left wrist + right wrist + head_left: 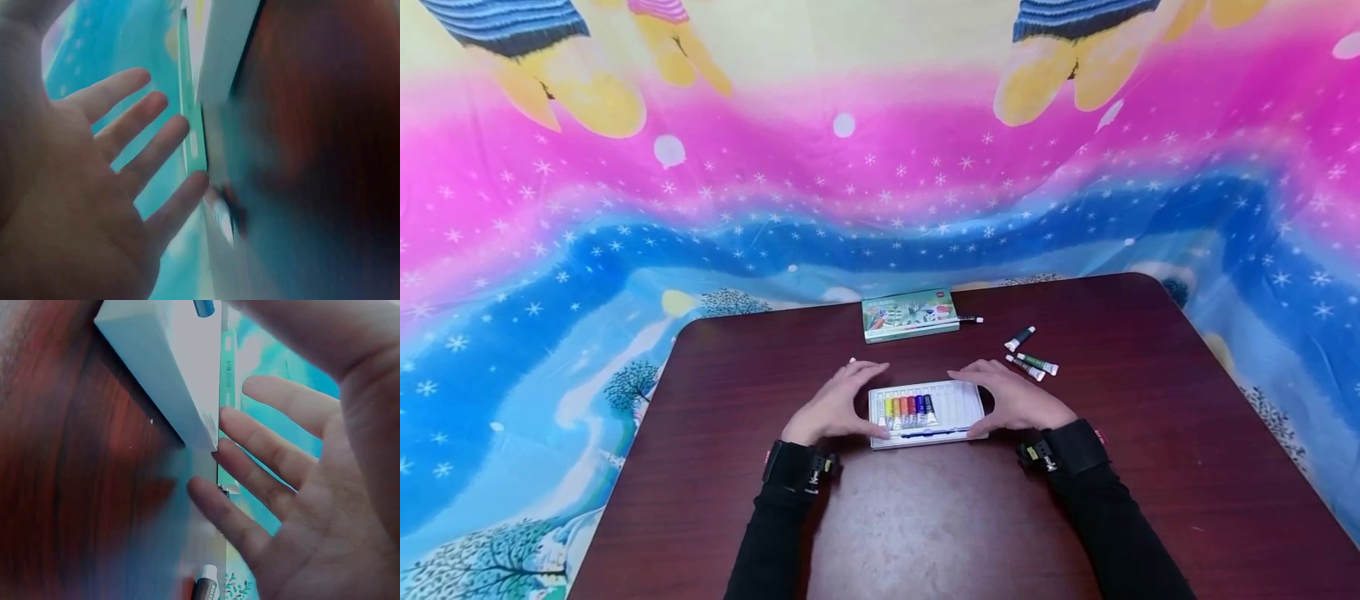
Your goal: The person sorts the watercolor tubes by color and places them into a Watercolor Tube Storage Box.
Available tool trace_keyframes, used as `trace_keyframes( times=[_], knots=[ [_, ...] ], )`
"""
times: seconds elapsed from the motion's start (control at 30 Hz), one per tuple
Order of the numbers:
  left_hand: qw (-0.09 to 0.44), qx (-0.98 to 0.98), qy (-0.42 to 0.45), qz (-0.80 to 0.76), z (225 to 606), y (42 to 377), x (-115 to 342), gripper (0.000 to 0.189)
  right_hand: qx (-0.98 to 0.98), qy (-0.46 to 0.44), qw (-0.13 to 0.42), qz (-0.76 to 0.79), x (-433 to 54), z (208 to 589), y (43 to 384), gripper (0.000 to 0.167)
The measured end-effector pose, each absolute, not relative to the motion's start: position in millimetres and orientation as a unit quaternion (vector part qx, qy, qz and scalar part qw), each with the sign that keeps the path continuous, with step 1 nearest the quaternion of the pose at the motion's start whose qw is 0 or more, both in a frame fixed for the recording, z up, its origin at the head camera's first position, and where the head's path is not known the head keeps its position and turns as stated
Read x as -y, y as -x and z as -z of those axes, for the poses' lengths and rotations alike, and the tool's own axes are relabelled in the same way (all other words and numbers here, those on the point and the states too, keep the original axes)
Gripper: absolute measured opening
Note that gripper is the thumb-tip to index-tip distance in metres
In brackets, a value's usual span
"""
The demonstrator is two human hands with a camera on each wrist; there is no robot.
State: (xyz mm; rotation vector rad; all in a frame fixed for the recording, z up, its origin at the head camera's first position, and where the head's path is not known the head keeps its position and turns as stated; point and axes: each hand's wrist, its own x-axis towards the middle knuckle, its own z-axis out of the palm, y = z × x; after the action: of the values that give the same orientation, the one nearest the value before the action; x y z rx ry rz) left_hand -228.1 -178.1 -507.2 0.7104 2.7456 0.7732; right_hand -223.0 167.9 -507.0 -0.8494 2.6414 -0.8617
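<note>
Between both hands, a white plastic tray lies on the table. Paint tubes in yellow, orange, red and blue fill the left and middle of its ribbed slots; the right slots hold none. A slim blue stick lies along its front groove. At the tray's left end, my left hand has its thumb by the near corner and its fingers by the far one. My right hand mirrors it at the right end. In both wrist views the fingers are spread and nearly straight beside the tray.
A green illustrated box lies at the table's back edge, a dark tube at its right side. Beyond my right hand lie a black-capped tube, a green tube and another tube. A patterned cloth hangs behind the table.
</note>
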Motion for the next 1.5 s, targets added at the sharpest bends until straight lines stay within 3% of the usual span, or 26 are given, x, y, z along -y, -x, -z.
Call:
trace_keyframes(
  times=[0.13,0.3,0.43,1.1,1.37,1.5],
  knots=[
    [0.137,-0.922,-0.275,-0.236,508,223,164,0.125,-0.924,0.248,0.061,0.283,-175,508,228,0.070],
    [0.140,-0.928,-0.275,-0.209,511,220,155,0.114,-0.941,0.149,-0.055,0.298,-196,514,238,0.041],
    [0.144,-0.929,-0.267,-0.210,510,220,153,0.105,-0.938,0.077,-0.110,0.318,-215,518,242,0.030],
    [0.153,-0.928,-0.257,-0.224,513,222,155,0.103,-0.939,0.044,-0.019,0.340,-215,529,247,0.027],
    [0.149,-0.929,-0.255,-0.221,514,222,156,0.103,-0.942,0.079,-0.117,0.306,-220,533,256,0.041],
    [0.150,-0.928,-0.258,-0.223,514,220,156,0.103,-0.956,0.086,-0.091,0.264,-219,533,262,0.043]
  ],
)
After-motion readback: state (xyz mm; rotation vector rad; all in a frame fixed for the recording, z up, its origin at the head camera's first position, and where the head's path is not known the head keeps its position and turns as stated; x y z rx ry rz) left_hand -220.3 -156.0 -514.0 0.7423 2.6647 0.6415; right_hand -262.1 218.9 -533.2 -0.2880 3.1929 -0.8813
